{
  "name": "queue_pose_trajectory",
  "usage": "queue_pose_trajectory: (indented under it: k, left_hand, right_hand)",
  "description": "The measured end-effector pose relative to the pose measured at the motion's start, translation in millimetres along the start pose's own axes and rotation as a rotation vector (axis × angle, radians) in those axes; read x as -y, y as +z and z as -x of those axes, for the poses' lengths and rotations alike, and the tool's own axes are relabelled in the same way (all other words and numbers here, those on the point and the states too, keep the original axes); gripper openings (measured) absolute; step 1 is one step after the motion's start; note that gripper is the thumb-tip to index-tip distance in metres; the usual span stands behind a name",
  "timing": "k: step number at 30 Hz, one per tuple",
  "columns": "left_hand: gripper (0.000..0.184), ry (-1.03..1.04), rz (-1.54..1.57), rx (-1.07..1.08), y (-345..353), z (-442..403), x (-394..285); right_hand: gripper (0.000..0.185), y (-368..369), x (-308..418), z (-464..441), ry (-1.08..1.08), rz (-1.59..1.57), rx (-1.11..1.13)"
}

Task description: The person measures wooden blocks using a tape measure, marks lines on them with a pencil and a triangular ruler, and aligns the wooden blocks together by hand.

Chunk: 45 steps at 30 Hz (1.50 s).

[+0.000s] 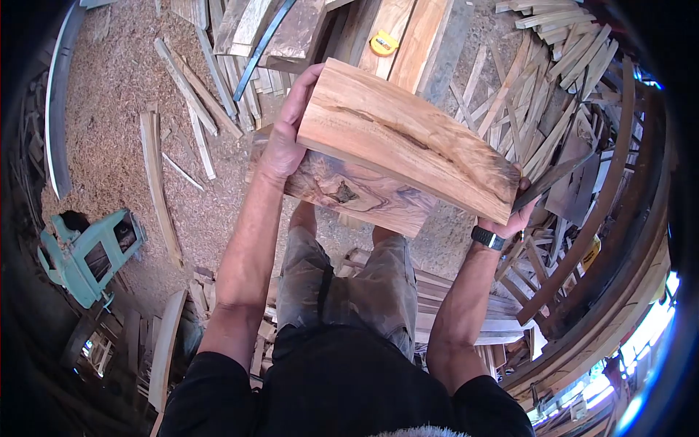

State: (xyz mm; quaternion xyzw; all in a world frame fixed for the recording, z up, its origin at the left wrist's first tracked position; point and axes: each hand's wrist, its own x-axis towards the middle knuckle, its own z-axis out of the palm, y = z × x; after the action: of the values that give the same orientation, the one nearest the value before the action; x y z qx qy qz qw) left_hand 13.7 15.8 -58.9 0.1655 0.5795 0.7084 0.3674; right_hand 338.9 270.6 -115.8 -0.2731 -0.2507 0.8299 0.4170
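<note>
"What does the upper board (408, 138) hide?"
"Its own underside, the left hand's (293, 142) fingertips and part of the lower board (364, 191)."
"And the right hand (518, 217)?"
"Partly hidden behind the upper board's end."
"The tape measure's (384, 43) lettering?"
"Too small to read. The feet are out of sight too."

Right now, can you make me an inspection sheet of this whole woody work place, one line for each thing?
Surface: ground, covered in shavings.
Job's things: cracked board, held up; swirly board, partly hidden beneath it.
Clutter: wood strips, heaped messily; yellow tape measure, on wood.
Grips: left hand and right hand hold opposite ends of the cracked board.
Cables: nothing seen.
Surroundings: green machine, off to the left.
</note>
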Motion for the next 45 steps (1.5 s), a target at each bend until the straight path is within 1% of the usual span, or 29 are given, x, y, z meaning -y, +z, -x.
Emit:
queue_pose_trajectory:
  k: [4, 6, 7, 8, 10, 11, 12, 14, 18, 20, 22, 27, 29, 30, 32, 33, 35, 36, 38, 39, 40, 42, 43, 45]
  left_hand:
    - [0.133, -0.025, 0.009, 0.02, -3, 6, -4]
    - [0.133, -0.128, -0.076, 0.093, -9, 10, -5]
    - [0.119, -0.132, -0.061, 0.101, -12, 12, -4]
    - [0.119, -0.132, -0.062, 0.099, -11, 11, -6]
    - [0.103, -0.205, -0.092, 0.078, -7, 11, -7]
    - [0.093, -0.237, -0.03, 0.05, -3, 10, -11]
    - [0.093, -0.234, -0.03, 0.049, -4, 8, -8]
    - [0.09, -0.136, -0.042, 0.06, -5, 4, -2]
    - [0.092, -0.149, -0.056, 0.053, -7, -8, 3]
    - [0.09, -0.084, -0.096, 0.087, -12, -16, 8]
    - [0.089, -0.066, -0.12, 0.098, -16, -21, 10]
    - [0.089, -0.028, -0.187, 0.126, -16, -25, 7]
    - [0.086, -0.102, -0.163, 0.126, -15, -24, 5]
    - [0.086, -0.102, -0.162, 0.125, -16, -25, 5]
    - [0.081, -0.237, -0.089, 0.103, -18, -28, 8]
    - [0.081, -0.236, -0.088, 0.098, -20, -29, 10]
    - [0.077, -0.249, -0.007, 0.097, -21, -31, 10]
    - [0.077, -0.249, -0.006, 0.09, -22, -31, 9]
    - [0.084, -0.221, -0.014, 0.1, -23, -32, 4]
    - [0.084, -0.219, -0.017, 0.093, -23, -31, 1]
    - [0.088, -0.193, -0.053, 0.099, -23, -29, -3]
    - [0.092, -0.161, -0.093, 0.104, -23, -27, -6]
    - [0.094, -0.122, -0.121, 0.1, -23, -26, -7]
    - [0.096, -0.065, -0.172, 0.092, -25, -24, -7]
  right_hand:
    - [0.038, 5, 7, -7, -0.009, 0.014, 0.053]
    - [0.038, 8, 12, -12, -0.013, 0.028, 0.103]
    - [0.036, 9, 13, -13, -0.024, 0.043, 0.093]
    - [0.036, 11, 14, -15, -0.022, 0.041, 0.094]
    - [0.036, 14, 13, -19, -0.099, 0.183, 0.072]
    - [0.036, 15, 12, -21, -0.099, 0.181, 0.074]
    - [0.036, 16, 11, -24, -0.112, 0.171, 0.095]
    - [0.036, 19, 9, -26, -0.12, 0.164, 0.114]
    - [0.035, 13, 2, -27, -0.118, 0.158, 0.067]
    - [0.035, 7, -2, -25, -0.112, 0.14, 0.053]
    - [0.037, 4, -9, -22, -0.092, 0.096, 0.031]
    - [0.036, -3, -12, -21, -0.082, 0.059, 0.072]
    - [0.035, 1, -11, -16, -0.049, 0.127, -0.042]
    - [0.035, 5, -9, -15, -0.049, 0.128, -0.042]
    - [0.036, 11, -7, -12, -0.023, 0.348, -0.241]
    - [0.036, 12, -6, -9, -0.019, 0.35, -0.236]
    - [0.036, 17, -7, -4, -0.026, 0.305, -0.3]
    - [0.036, 20, -8, -1, -0.02, 0.306, -0.296]
    - [0.035, 29, -12, 4, -0.011, 0.238, -0.244]
    - [0.035, 36, -13, 5, 0.02, 0.19, -0.194]
    - [0.035, 32, -15, 3, 0.026, 0.188, -0.191]
    - [0.035, 17, -19, -3, -0.07, 0.142, -0.133]
    - [0.036, 11, -20, -4, -0.065, 0.075, -0.051]
    - [0.036, 13, -22, -7, -0.062, 0.046, -0.035]
